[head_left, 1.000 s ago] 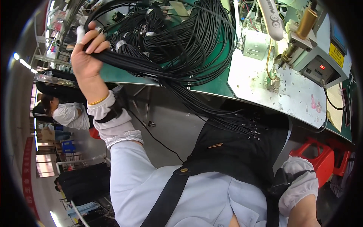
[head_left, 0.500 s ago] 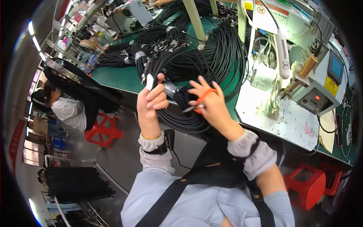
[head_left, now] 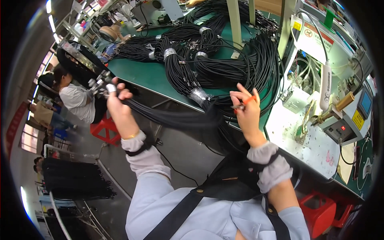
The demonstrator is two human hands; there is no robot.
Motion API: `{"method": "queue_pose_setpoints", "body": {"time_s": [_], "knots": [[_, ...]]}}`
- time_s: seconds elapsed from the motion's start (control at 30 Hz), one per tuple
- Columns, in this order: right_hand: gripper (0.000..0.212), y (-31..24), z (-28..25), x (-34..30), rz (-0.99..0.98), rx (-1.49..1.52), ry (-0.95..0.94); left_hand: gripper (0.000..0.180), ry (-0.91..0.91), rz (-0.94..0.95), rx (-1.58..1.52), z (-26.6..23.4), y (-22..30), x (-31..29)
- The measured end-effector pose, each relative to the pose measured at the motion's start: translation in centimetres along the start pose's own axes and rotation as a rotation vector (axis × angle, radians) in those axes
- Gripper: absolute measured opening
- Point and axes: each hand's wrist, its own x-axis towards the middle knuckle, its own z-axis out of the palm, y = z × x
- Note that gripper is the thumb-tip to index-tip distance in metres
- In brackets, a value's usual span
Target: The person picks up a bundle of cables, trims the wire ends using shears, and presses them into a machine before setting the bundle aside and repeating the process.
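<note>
From here I see a pale blue shirt, black apron, brass buttons, frilled white cuffs, black wristbands, a gold bangle.

Wide fisheye, head-worn, downward onto both hands

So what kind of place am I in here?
Likely a workshop or factory floor handling cables: bundled black cables lie across a green bench, and a boxy machine with a screen stands to their right.

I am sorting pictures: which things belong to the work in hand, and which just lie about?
In use:
left hand: black cable bundle
right hand: orange-handled tool
probably, wrapped cable bundles

Seemingly just about:
red stool
machine with blue screen
</note>
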Motion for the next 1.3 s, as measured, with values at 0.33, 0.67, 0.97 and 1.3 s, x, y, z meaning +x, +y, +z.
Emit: {"method": "queue_pose_setpoints", "body": {"time_s": [0.33, 0.67, 0.97, 1.3], "knots": [[0.021, -8.4, -6.5, -6.0, 0.217, 0.661, -0.930, 0.031, -0.541, -0.616, -0.118, 12.3, -10.0, -12.0], [0.013, -7.2, -10.3, -8.8, 0.591, 0.672, -0.323, 0.031, -0.811, -0.700, 0.366, 14.4, -15.5, -18.0], [0.012, -5.5, -12.7, -11.2, 0.743, 0.904, -0.131, 0.036, -0.594, -0.561, 0.544, 10.5, -15.2, -16.9], [0.008, -5.0, -11.8, -12.8, 0.616, 0.568, -0.238, 0.026, -0.688, -0.721, 0.360, 13.3, -19.9, -21.9]]}}
